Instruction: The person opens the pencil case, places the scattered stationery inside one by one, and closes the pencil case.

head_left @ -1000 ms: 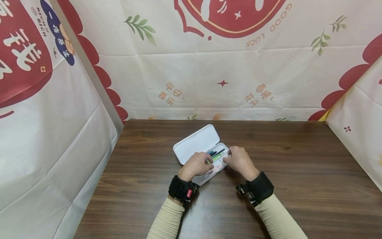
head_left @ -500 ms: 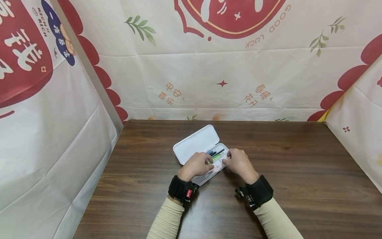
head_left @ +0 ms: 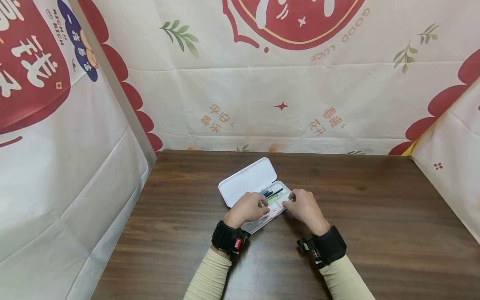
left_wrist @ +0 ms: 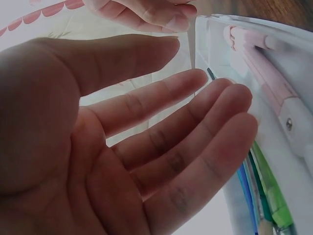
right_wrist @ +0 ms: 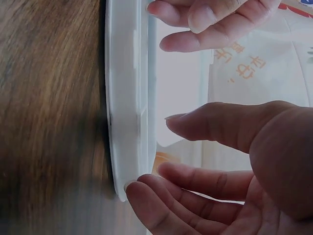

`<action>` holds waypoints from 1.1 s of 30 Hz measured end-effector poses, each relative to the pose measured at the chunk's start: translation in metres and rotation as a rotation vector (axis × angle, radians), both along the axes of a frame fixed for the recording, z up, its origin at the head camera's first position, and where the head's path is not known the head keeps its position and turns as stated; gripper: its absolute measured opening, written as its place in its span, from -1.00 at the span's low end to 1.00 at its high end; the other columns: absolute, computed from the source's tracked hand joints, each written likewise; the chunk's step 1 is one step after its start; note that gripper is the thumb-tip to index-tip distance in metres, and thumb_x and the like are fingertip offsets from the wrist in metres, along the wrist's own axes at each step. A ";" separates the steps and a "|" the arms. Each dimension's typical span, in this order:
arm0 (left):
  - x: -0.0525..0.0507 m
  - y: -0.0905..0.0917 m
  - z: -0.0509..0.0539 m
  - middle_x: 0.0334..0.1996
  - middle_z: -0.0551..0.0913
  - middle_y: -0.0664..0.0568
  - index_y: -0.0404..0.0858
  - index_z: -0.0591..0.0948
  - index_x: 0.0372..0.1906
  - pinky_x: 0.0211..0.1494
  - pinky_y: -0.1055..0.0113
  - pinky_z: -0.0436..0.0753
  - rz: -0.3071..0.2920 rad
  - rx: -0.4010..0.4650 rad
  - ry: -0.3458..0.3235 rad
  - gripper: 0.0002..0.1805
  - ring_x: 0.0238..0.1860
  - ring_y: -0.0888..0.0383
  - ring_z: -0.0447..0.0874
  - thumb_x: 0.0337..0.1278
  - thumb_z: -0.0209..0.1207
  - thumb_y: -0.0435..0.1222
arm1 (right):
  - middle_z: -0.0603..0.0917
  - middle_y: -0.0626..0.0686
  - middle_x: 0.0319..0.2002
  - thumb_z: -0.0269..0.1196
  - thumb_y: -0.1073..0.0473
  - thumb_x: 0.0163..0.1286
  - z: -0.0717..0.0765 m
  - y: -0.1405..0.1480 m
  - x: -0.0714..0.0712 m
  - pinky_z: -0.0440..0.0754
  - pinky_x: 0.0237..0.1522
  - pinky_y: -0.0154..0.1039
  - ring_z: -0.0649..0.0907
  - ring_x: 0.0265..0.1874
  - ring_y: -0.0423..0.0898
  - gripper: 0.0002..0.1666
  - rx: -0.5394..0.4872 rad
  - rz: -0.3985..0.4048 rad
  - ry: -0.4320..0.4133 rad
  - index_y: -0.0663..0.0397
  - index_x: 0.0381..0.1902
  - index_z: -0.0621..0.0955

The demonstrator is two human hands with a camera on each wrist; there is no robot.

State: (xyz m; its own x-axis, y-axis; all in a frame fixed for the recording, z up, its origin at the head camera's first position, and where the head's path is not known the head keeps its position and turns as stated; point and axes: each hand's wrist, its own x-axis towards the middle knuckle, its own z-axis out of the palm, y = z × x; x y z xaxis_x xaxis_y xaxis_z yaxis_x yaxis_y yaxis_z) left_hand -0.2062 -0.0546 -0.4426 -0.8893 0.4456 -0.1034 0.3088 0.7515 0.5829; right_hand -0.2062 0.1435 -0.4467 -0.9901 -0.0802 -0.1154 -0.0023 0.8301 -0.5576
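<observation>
A white pencil case [head_left: 247,179] lies on the table with its lid raised at the far side. Inside are several pens [head_left: 273,195], blue, black and green. The left wrist view also shows a pink and white hinged tool [left_wrist: 274,81] with a screw, resembling a drawing compass. Over the left part of the case hovers my left hand [head_left: 248,208], its fingers loosely bent and the palm holding nothing. My right hand [head_left: 304,208] is at the case's right end, thumb and fingers apart; in the right wrist view a fingertip appears to touch the case's edge [right_wrist: 124,98].
The brown wooden table [head_left: 180,233] extends around the case on all sides. A printed cloth [head_left: 255,91] hangs behind the table's far edge, with further cloth panels at left and right.
My right hand has drawn slightly back toward me along the case's right end. The left hand and the case hold their place; the head view has shifted a little.
</observation>
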 end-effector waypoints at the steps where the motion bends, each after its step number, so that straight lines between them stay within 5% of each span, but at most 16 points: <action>1: 0.000 0.000 -0.001 -0.31 0.71 0.07 -0.19 0.74 -0.19 -0.29 0.43 0.47 -0.001 -0.001 0.002 -0.83 -0.36 0.26 0.53 0.20 0.30 -0.21 | 0.57 0.12 -0.40 0.32 0.16 0.28 -0.001 0.001 0.000 0.45 -0.47 -0.23 0.52 -0.46 -0.03 -0.65 -0.004 0.000 0.002 0.37 -0.13 0.62; 33: 0.002 0.000 0.001 -0.27 0.72 0.03 -0.23 0.74 -0.14 -0.29 0.40 0.48 -0.006 -0.001 -0.017 -0.80 -0.34 0.24 0.54 0.25 0.27 -0.21 | 0.57 0.09 -0.45 0.30 0.21 0.28 0.002 0.008 0.009 0.47 -0.51 -0.25 0.52 -0.54 -0.07 -0.77 -0.080 -0.008 -0.041 0.31 -0.22 0.61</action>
State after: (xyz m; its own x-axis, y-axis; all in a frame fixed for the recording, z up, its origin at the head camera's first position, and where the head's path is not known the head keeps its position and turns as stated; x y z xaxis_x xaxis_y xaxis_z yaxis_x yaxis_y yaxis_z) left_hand -0.2041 -0.0549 -0.4412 -0.8845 0.4510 -0.1192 0.3035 0.7504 0.5872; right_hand -0.1975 0.1517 -0.4445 -0.9853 -0.0833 -0.1494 0.0280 0.7830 -0.6214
